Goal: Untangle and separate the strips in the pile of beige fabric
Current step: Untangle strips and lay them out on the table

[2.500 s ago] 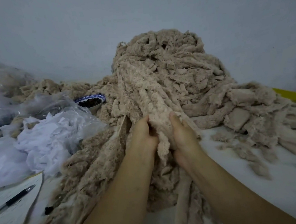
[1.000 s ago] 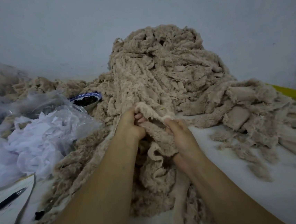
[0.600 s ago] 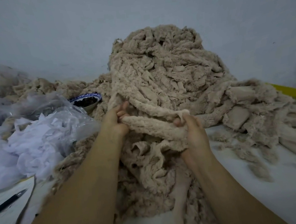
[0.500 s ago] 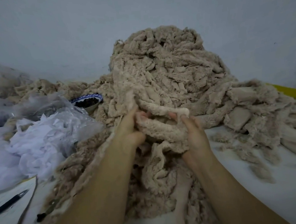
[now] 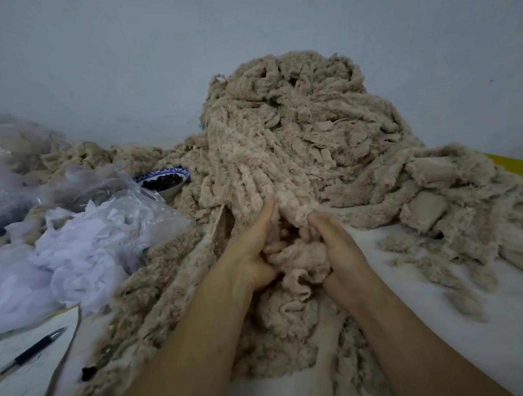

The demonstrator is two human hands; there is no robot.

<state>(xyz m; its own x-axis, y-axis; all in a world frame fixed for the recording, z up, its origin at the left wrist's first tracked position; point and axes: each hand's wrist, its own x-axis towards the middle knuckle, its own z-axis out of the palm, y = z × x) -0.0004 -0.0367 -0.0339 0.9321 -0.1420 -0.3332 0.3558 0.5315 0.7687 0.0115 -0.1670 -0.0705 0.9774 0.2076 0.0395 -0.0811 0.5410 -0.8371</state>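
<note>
a white, lint-flecked work surface [image 5: 457, 322] runs back to a plain pale grey-blue wall [image 5: 113, 68] marked by a few dark specks. against that wall rises the tall pile of beige fabric [image 5: 294, 124], a shaggy mound of fleecy, frayed strips that hang in ropes down its front and spill sideways over the surface. flat, smoother backing shows on some pieces at the right.

at the foot of the mound, mid-view, a person's left hand [image 5: 252, 249] and right hand [image 5: 338, 248] meet close together around a bunched fleecy strip [image 5: 298, 261]. the left hand's fingers are curled into the bunch with the thumb laid straight up along it. the right hand's fingers are hooked over its top, so both hands grasp the same wad of cloth. the wad joins the ropes hanging from the mound above. bare forearms reach in from the lower edge, with more loose beige fluff lying beneath and between them.

to the left sits a crumpled clear plastic bag [image 5: 146, 209] holding soft white material. a blue-and-white rimmed ceramic bowl [image 5: 164, 181] with dark contents is tucked against the pile's left flank. a slim black pen [image 5: 29, 351] lies on a white sheet of paper [image 5: 23, 390] at the lower left. a yellow edge [image 5: 519, 166] shows behind the pile at the far right.
</note>
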